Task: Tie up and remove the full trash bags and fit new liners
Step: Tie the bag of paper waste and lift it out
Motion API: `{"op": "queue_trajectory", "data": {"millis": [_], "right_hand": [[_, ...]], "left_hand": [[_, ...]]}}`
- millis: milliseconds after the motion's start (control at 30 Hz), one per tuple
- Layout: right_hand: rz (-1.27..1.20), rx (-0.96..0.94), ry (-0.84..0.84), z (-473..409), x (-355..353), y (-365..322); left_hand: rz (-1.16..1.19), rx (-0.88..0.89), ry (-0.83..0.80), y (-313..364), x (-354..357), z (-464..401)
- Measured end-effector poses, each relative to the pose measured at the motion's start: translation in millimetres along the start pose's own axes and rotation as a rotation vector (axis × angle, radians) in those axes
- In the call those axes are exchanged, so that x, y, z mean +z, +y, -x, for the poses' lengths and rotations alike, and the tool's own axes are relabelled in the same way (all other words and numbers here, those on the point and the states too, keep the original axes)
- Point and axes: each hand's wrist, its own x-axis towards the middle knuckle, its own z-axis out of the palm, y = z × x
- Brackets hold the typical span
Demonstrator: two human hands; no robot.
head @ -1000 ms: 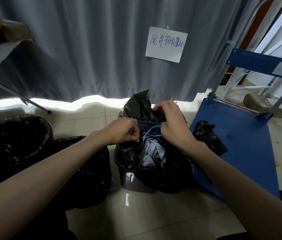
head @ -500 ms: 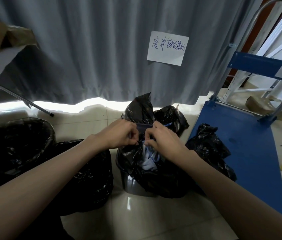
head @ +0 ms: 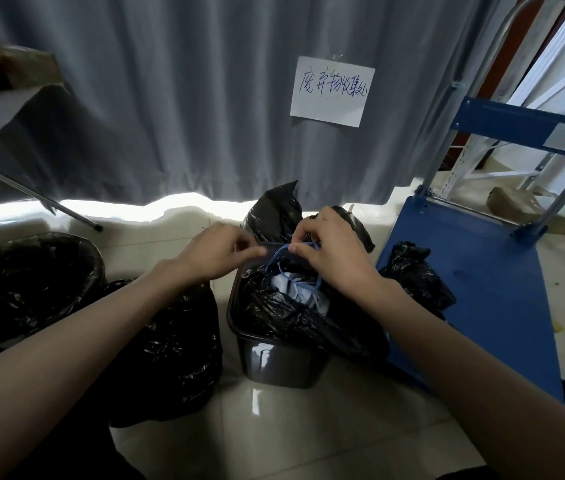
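Full black bag [head: 295,317] sits in grey bin [head: 274,362] on floor, beside blue cart [head: 475,282]. L hand [head: 218,254] + R hand [head: 329,251] both pinching blue drawstring [head: 276,258] over bag mouth. Thin film, soft, prob light; tears easy. Best grip: string/gathered neck.

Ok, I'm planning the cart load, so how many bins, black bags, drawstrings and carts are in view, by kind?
Bins: 2, small bin and big bin
Carts: 1, blue cart
Black bags: 4, middle bag in the small bin, floor bag, liner in the big bin, cart bag
Drawstrings: 1, blue drawstring
Total: 8
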Motion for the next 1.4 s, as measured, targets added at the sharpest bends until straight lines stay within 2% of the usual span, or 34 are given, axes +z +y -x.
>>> {"op": "queue_trajectory", "data": {"millis": [67,100,233,300,433,633,667,733,867,967,1100,1267,1400], "right_hand": [[-0.054,-0.011,0.004,0.0,3.9,1.3],[-0.104,-0.021,0.029,0.4,4.4,0.1],[-0.315,0.065,0.18,4.1,-0.6,8.5],[-0.289,0.181,0.166,8.0,-4.1,29.0],[0.03,0.353,-0.133,30.4,-2.3,68.2],[0.207,0.503,-0.534,64.5,-6.2,100.0],[0.263,0.517,-0.533,69.2,-5.9,104.4],[0.271,0.546,-0.418,75.5,-6.1,108.5],[-0.046,0.522,-0.142,76.9,-22.9,103.2],[-0.192,0.428,-0.028,73.4,-34.7,85.0],[-0.3,0.335,-0.012,70.7,-34.0,67.0],[-0.333,0.321,0.03,67.4,-29.1,67.1],[-0.157,0.351,-0.053,68.9,-17.2,73.4]], "left_hand": [[0.263,0.08,-0.002,19.5,-5.5,0.2],[0.315,0.121,-0.025,28.5,-5.3,1.6],[0.272,0.169,-0.057,41.0,5.4,1.0],[0.262,0.165,-0.026,42.9,7.8,-1.8],[0.273,0.186,0.074,51.7,11.0,-2.8],[0.196,0.252,0.046,71.2,21.3,-3.5],[0.171,0.26,0.059,75.4,25.1,-4.5],[0.107,0.276,0.1,84.3,32.7,-6.2],[-0.023,0.363,0.103,101.9,47.9,-11.9],[-0.043,0.4,0.073,113.2,57.5,-16.0],[0.059,0.418,0.068,121.5,63.9,-18.9],[0.102,0.354,0.138,118.2,61.4,-22.0],[0.098,0.331,0.186,115.8,60.7,-18.7]]}}
